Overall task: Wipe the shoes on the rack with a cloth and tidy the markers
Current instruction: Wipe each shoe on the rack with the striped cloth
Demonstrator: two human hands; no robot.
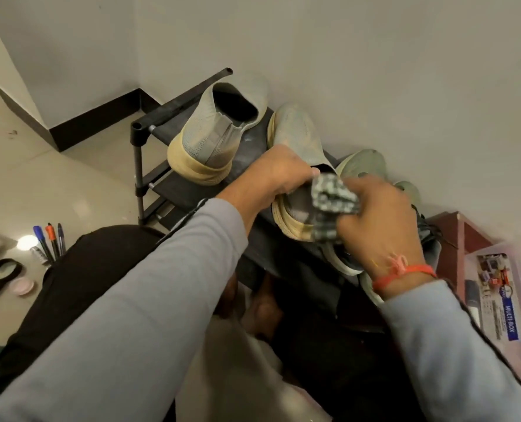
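Note:
A black shoe rack (149,123) stands against the white wall. On its top shelf a grey knit shoe (216,129) with a yellowed sole sits at the left. Its mate, a second grey shoe (295,129), lies in the middle, and my left hand (279,178) grips it at the collar. My right hand (381,220) holds a grey patterned cloth (332,197) against that shoe's heel. A pale green shoe (364,164) lies behind my right hand. Several markers (50,239) lie on the floor at the left.
A clear plastic box (502,300) labelled multi box sits at the right beside a reddish wooden piece (457,229). A black curved object (0,275) and a small pink lid (23,286) lie on the tiled floor at the left. My dark-trousered knee (94,269) is below.

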